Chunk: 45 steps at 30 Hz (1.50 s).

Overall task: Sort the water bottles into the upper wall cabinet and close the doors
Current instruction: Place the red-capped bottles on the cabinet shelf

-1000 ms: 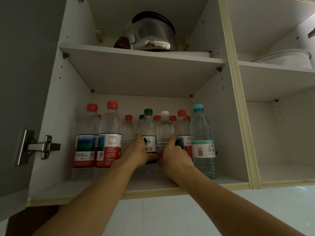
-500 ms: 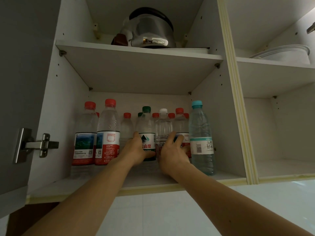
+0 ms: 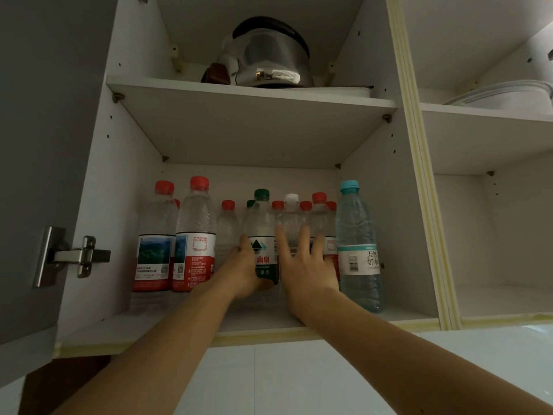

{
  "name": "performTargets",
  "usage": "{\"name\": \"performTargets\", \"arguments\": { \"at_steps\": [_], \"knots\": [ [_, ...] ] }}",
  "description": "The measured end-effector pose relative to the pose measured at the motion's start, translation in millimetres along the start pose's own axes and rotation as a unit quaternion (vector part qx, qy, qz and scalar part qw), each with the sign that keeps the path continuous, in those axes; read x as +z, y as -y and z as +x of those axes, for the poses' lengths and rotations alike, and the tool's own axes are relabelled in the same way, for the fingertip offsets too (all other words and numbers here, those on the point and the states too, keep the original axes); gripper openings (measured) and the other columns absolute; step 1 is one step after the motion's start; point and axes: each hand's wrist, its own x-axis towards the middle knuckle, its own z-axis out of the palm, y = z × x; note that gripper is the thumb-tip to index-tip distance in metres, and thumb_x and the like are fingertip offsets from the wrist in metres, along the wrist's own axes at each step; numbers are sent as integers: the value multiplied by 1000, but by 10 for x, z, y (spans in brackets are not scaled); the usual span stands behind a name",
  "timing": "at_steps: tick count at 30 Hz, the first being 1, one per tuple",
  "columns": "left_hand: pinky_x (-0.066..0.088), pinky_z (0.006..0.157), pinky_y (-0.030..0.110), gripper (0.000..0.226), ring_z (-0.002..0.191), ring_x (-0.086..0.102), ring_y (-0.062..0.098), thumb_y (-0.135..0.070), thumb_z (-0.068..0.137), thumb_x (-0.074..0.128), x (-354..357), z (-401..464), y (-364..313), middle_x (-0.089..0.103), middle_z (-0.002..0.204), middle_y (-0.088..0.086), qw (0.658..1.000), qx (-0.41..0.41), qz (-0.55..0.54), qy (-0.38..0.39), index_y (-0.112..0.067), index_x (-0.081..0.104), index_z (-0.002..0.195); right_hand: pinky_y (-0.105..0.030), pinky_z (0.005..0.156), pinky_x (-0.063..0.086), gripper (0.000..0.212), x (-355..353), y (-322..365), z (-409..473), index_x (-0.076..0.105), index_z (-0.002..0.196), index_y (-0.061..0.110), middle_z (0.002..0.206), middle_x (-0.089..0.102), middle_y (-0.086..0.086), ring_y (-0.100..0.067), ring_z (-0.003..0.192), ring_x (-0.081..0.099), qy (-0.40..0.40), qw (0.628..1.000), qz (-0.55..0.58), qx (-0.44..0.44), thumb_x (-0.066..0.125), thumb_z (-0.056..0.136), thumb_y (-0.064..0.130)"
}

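Bottles crowd lower cabinet shelf (image 3: 167,324). Left hand (image 3: 246,271) grasps green-cap bottle (image 3: 261,235) mid-shelf, near front edge. Right hand (image 3: 306,269) released, fingers spread before white-cap bottle (image 3: 290,220). Blue-cap bottle (image 3: 357,244) at right wall.

The clear plastic water bottle with a dark green cap (image 3: 261,235) carries a white and green label showing a green triangle mark, the red characters "山泉", small text reading "WATER" and white characters "净水"; its left part is hidden by a hand. At its 3 o'clock, the tall clear bottle with a light blue cap (image 3: 357,250) bears a white label reading "天然好水" beside a barcode. The fine print on the two red-and-white labelled bottles with red caps (image 3: 176,256) at 9 o'clock is too small to read.
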Motion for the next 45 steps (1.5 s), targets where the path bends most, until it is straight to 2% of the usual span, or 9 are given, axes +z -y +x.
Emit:
{"name": "performTargets", "arguments": {
  "at_steps": [4,11,14,18,25,32,37,42,45],
  "knots": [
    [43,113,45,119,136,46,27,-20,81,84,5,-5,-10,37,154,12,1000,-3,2,2,-12,-5,160,-63,120,-5,141,-79,-32,133,-39,149,19,151,-47,-22,-41,143,-38,-31,995,-75,-63,81,81,45],
    [42,114,45,116,136,47,27,-17,85,81,12,-3,12,38,155,12,1000,3,-10,12,-15,-7,160,-50,113,-21,155,-120,-176,305,-39,148,8,151,-48,-18,-34,141,-41,-16,993,-69,-92,84,69,59],
    [41,114,42,112,134,48,29,-16,85,81,27,22,38,37,154,13,999,-2,-33,10,-14,-2,160,-47,109,-16,158,-108,-180,321,-35,149,5,152,-47,-19,-35,144,-38,-7,993,-68,-97,87,65,58],
    [42,111,37,109,131,50,29,-15,82,83,50,70,38,40,150,13,1000,-13,-24,-10,-11,4,158,-49,119,-6,158,-89,-185,344,-33,150,3,153,-45,-21,-36,146,-35,-7,992,-80,-100,88,64,57],
    [42,113,44,124,136,47,28,-18,81,84,119,135,0,36,156,12,1000,-19,-6,-10,-12,-13,159,-49,118,-8,155,12,-230,367,-30,152,3,155,-42,-21,-35,148,-32,-29,991,-69,-108,88,66,55],
    [47,108,42,113,127,54,25,-23,76,88,105,113,27,46,145,11,1000,-2,24,-19,-11,9,156,-51,123,-3,147,-1,-212,371,-23,155,2,159,-34,-24,-38,150,-27,-34,988,-80,-128,85,70,56],
    [45,105,39,92,125,53,30,-27,83,82,65,31,19,48,141,17,995,13,77,-62,-7,23,151,-51,126,16,110,-170,-250,183,-9,159,3,164,-25,-22,-34,154,-16,-75,984,-15,-163,74,90,23],
    [55,98,42,50,117,61,20,-16,91,73,-27,-99,-82,58,134,6,991,46,-22,-120,-19,52,135,-44,125,19,82,-391,-328,-231,23,159,10,170,7,-11,-26,157,4,-195,955,71,-211,69,95,30],
    [51,86,21,47,111,57,10,-19,94,68,-115,-255,-238,51,134,-5,964,107,-32,-240,-22,52,138,-38,120,22,65,-453,-502,-488,44,150,14,162,34,-8,-27,152,26,-266,944,112,-160,70,93,31]
  ]
}}
